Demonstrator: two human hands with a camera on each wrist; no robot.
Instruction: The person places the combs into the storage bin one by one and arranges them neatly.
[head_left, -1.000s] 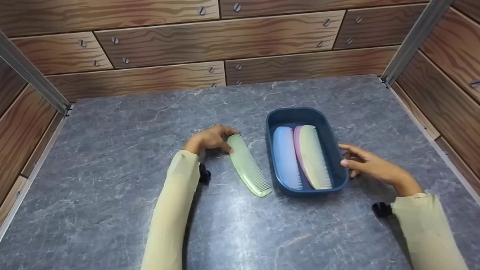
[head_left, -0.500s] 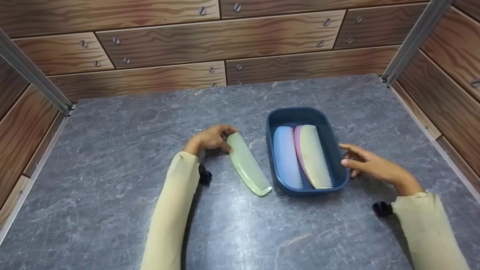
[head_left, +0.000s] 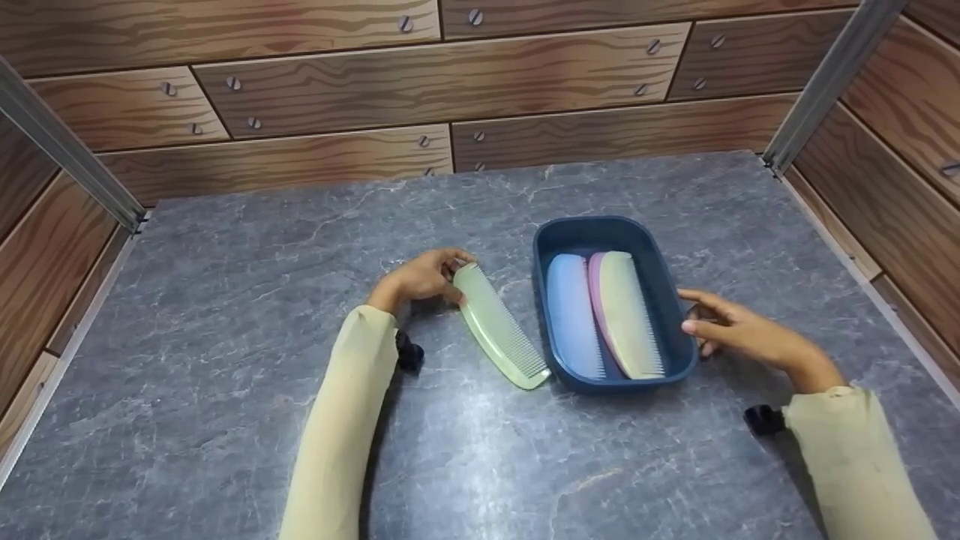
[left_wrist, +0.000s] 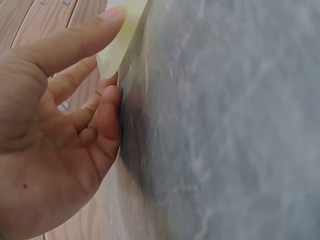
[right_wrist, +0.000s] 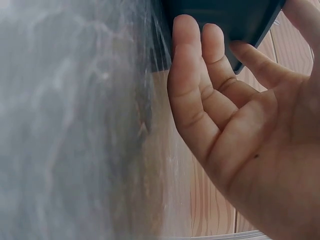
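A light green comb (head_left: 499,330) lies aslant on the table left of a dark blue box (head_left: 600,225). My left hand (head_left: 420,279) pinches its far end between thumb and fingers; in the left wrist view the comb's tip (left_wrist: 114,57) shows between them. The comb's near end is at the box's lower left edge. My right hand (head_left: 739,330) rests its relaxed fingers against the outside of the box's right wall (right_wrist: 225,12). Inside the box lie a blue comb (head_left: 574,315), a pink comb (head_left: 595,277) and a pale yellow comb (head_left: 628,315) that partly covers the pink one.
The grey marbled table (head_left: 262,270) is enclosed by wood-patterned walls (head_left: 337,94) at the back and both sides. Metal posts (head_left: 825,82) stand at the back corners. A black wrist device (head_left: 765,418) sits by each cuff.
The green comb's near end has shifted slightly right, up to the box's edge, with my left hand still holding its far end. The right hand and the box have stayed put.
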